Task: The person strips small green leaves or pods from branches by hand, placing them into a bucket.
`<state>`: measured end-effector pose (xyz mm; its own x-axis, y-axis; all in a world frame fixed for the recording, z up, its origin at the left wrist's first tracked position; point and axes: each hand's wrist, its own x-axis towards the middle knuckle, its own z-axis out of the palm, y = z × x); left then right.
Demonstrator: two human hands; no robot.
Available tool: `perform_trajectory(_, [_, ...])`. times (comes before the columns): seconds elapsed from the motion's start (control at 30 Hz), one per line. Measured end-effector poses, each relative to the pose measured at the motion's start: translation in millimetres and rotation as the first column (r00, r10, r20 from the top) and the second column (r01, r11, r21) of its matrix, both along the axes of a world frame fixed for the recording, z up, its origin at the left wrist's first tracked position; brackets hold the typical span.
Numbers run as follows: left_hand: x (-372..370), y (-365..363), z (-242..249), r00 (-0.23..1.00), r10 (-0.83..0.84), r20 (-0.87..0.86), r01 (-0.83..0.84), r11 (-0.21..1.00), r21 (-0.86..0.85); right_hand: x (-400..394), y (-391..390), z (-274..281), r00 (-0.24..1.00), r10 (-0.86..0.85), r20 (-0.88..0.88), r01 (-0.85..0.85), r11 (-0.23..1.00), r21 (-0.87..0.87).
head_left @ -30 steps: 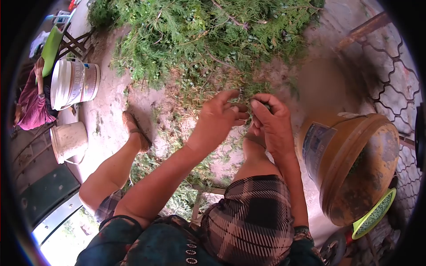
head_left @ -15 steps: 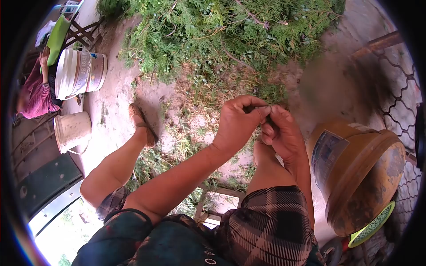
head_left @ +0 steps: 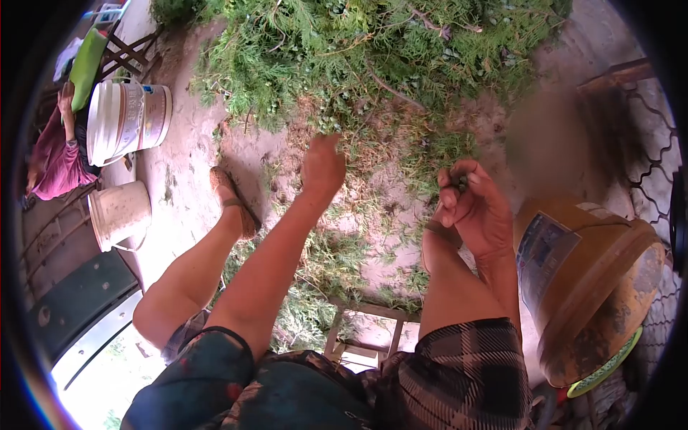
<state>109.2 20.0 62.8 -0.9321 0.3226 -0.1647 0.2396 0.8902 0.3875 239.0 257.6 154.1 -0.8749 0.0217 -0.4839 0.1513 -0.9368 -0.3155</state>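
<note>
My right hand is raised over my right knee, palm up with the fingers curled in. Small green cones show between its thumb and fingertips. My left hand is stretched forward, back up, at the near edge of a heap of cut evergreen branches. Its fingers are bent, smeared by motion and mostly hidden under the hand, so whether they hold anything does not show. Blue-green cones dot the foliage just beyond it.
Loose sprigs litter the ground between my legs. A large brown tub tilts at right, with a green-rimmed basket below it. Two white buckets stand at left beside another person. A wooden frame lies near my lap.
My two hands were together, fingertips touching. The left has moved away, forward and to the left, toward the branches; the right has shifted slightly right and turned its palm upward.
</note>
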Motion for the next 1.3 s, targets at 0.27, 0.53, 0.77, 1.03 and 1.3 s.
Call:
perform_trajectory(0.27, [-58.2,19.7,-16.5,0.979,0.134,0.157,-0.104,0.978,-0.182,0.1,3.6,-12.4,0.997,0.076,0.025,-0.076,0.997,0.024])
perform_trajectory(0.53, [-73.8,-11.1,21.1,0.891,0.265,0.369,-0.430,0.753,0.499,0.3,5.9,-18.6,0.996,0.075,0.039,-0.076,0.997,0.010])
perform_trajectory(0.77, [-74.6,-27.1,22.1,0.616,0.058,0.785,-0.724,0.434,0.536,2.6,5.0,-17.6,0.996,0.037,0.078,-0.037,0.999,0.001])
perform_trajectory(1.03, [-59.0,-52.7,-5.5,0.512,0.336,0.790,-0.811,0.492,0.317,9.0,9.6,-23.1,0.984,0.070,0.161,-0.076,0.997,0.027])
perform_trajectory(1.3, [-60.0,-60.2,-5.4,0.792,0.304,0.529,-0.425,0.897,0.122,-0.1,3.5,-20.6,0.979,0.084,0.183,-0.104,0.990,0.100])
